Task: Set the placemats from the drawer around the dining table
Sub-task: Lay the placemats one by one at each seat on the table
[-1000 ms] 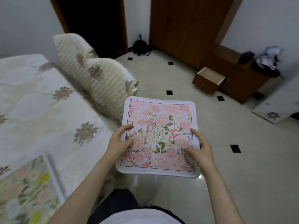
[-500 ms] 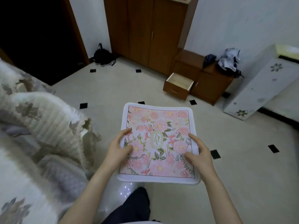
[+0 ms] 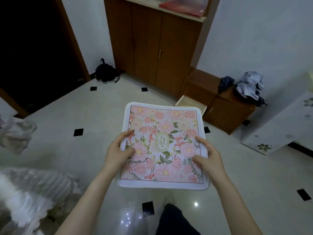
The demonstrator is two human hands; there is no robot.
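I hold a square pink floral placemat (image 3: 162,133) with a white border flat in front of me, above the floor. My left hand (image 3: 118,150) grips its left edge, thumb on top. My right hand (image 3: 208,156) grips its right edge the same way. Behind the placemat's far right corner the open drawer (image 3: 191,103) of a low brown cabinet (image 3: 225,106) sticks out, mostly hidden by the mat. The dining table is out of sight; only blurred cream chair covers (image 3: 33,189) show at the lower left.
A tall brown cupboard (image 3: 152,44) stands against the far wall. Crumpled clothes (image 3: 249,85) lie on the low cabinet. A white floral-patterned unit (image 3: 279,128) is at the right, a dark doorway (image 3: 33,48) at the left, a black bag (image 3: 106,72) beside it. Pale tiled floor lies between.
My view has swung right, away from the table and chairs, toward the cupboard and open drawer. Both hands keep the same hold on the placemat.
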